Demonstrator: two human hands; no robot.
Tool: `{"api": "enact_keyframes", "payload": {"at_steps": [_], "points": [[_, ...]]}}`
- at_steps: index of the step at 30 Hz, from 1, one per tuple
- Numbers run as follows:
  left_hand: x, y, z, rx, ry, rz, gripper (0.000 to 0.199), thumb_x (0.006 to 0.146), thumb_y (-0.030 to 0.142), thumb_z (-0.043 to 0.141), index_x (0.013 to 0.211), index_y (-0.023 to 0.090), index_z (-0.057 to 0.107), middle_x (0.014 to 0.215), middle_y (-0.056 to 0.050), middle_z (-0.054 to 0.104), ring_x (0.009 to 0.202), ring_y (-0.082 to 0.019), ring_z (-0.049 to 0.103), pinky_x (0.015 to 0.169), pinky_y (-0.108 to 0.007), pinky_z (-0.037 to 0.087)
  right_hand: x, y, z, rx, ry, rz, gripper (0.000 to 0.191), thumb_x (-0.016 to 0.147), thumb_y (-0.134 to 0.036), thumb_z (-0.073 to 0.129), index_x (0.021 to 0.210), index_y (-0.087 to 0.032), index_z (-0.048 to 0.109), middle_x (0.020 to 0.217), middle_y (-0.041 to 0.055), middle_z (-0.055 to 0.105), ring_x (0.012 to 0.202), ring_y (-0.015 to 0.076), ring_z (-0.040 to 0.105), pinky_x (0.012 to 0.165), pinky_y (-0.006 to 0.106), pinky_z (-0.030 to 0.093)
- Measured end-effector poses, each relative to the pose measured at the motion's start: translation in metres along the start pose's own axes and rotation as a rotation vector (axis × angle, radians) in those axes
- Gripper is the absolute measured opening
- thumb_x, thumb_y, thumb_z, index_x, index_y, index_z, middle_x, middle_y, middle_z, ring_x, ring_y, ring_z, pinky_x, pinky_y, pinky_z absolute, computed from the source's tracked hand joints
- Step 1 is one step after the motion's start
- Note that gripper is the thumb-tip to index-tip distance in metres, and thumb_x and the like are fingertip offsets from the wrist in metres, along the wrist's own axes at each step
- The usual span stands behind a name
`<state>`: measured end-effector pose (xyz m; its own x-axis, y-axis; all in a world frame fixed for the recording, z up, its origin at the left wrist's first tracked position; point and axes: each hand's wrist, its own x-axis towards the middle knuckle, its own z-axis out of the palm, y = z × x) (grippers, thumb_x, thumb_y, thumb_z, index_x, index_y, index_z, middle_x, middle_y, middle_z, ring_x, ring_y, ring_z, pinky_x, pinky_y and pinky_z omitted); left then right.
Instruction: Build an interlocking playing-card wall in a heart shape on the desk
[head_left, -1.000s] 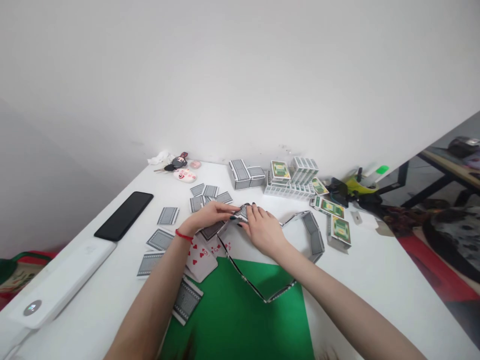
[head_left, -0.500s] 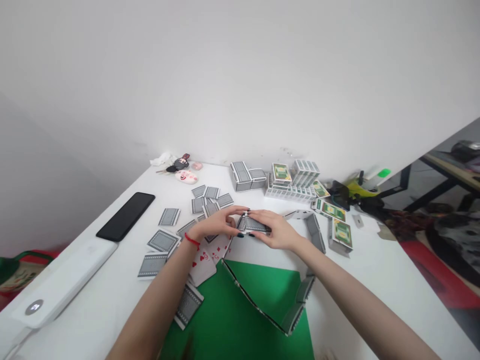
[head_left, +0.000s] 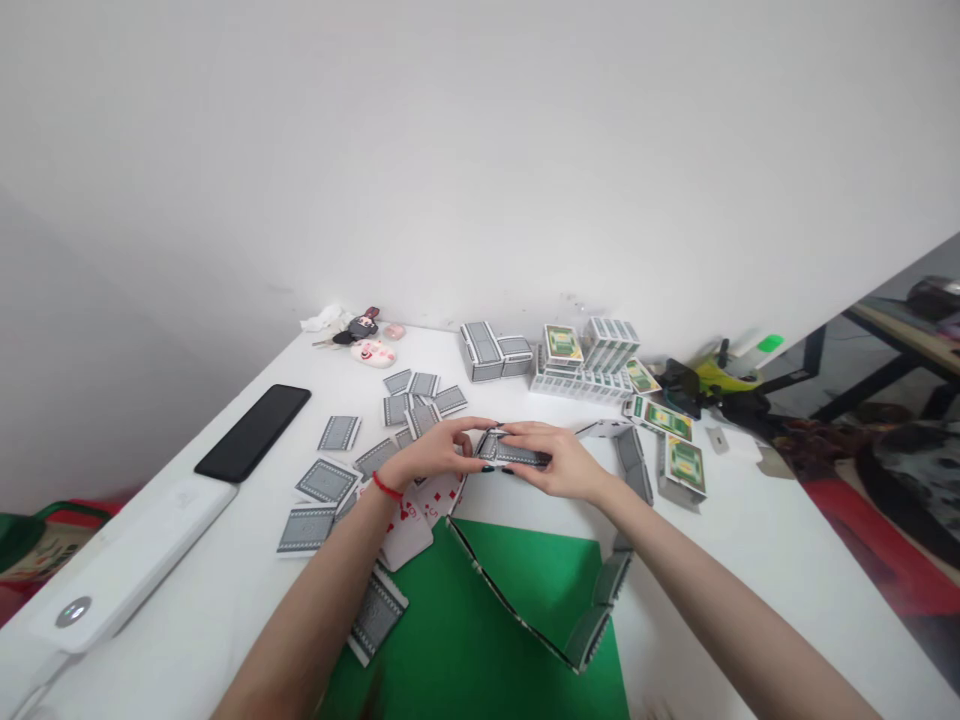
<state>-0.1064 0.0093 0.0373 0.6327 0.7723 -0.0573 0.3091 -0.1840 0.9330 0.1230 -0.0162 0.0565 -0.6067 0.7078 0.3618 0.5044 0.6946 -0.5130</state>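
Note:
My left hand (head_left: pixel 442 448), with a red cord on its wrist, pinches the left end of a folded grey-backed playing card (head_left: pixel 517 453). From the other side my right hand (head_left: pixel 553 460) grips the same card, fingers on top and thumb underneath. This card belongs to a chain of linked folded playing cards (head_left: pixel 517 610) that loops round in a ring and stands on edge. Part of the ring rests over a green sheet (head_left: pixel 420 640). Loose face-down cards (head_left: pixel 328 482) lie left of my hands, and a few red-suited cards (head_left: pixel 409 535) show their faces beside my left wrist.
Card boxes (head_left: pixel 581 385) are stacked by the wall, with grey folded-card blocks (head_left: pixel 482 352) beside them. More boxes (head_left: pixel 682 470) lie at the right. On the left are a black phone (head_left: pixel 253 433), a white device (head_left: pixel 135 560) and keys with a charm (head_left: pixel 364 325).
Both hands keep their hold on the folded card, which is tilted slightly differently, and my fingers have shifted a little. The loose cards and boxes stay put.

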Motion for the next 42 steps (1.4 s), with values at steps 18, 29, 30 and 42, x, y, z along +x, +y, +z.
{"api": "enact_keyframes", "payload": {"at_steps": [18,29,30,42], "points": [[0.003,0.000,0.000,-0.137,-0.046,-0.015,0.057,0.068,0.032,0.068,0.119,0.019,0.047,0.090,-0.002,0.056,0.055,-0.005,0.045,0.051,-0.020,0.040,0.004,-0.012,0.008,-0.106,0.028,-0.019,0.020,0.081,-0.028,0.057,0.094,-0.018,0.068,0.110,0.0133,0.064,0.108,0.0211,0.057,0.089,0.035,0.046],[0.002,0.001,-0.007,-0.045,-0.103,0.002,0.063,0.067,0.028,0.066,0.124,0.019,0.041,0.085,0.000,0.054,0.063,-0.009,0.049,0.055,-0.021,0.041,0.014,-0.020,0.028,-0.177,0.016,0.078,0.023,0.085,-0.032,0.050,0.097,-0.019,0.066,0.114,0.0116,0.062,0.116,0.0204,0.051,0.097,0.038,0.040],[0.001,0.006,-0.008,0.018,-0.117,-0.009,0.066,0.068,0.029,0.065,0.127,0.020,0.039,0.084,0.000,0.056,0.065,-0.010,0.051,0.057,-0.022,0.042,0.014,-0.020,0.025,-0.183,-0.013,0.093,0.027,0.085,-0.034,0.050,0.102,-0.019,0.064,0.118,0.0122,0.059,0.118,0.0211,0.049,0.099,0.041,0.038],[-0.003,0.035,0.031,0.937,0.015,-0.224,0.029,0.084,0.027,0.036,0.091,0.011,0.060,0.085,-0.016,0.066,0.075,-0.023,0.063,0.066,-0.031,0.045,-0.018,-0.015,0.000,-0.572,-0.151,0.075,0.042,0.086,-0.016,0.042,0.128,-0.012,0.043,0.126,0.0167,0.053,0.120,0.0243,0.046,0.097,0.046,0.038]]}}
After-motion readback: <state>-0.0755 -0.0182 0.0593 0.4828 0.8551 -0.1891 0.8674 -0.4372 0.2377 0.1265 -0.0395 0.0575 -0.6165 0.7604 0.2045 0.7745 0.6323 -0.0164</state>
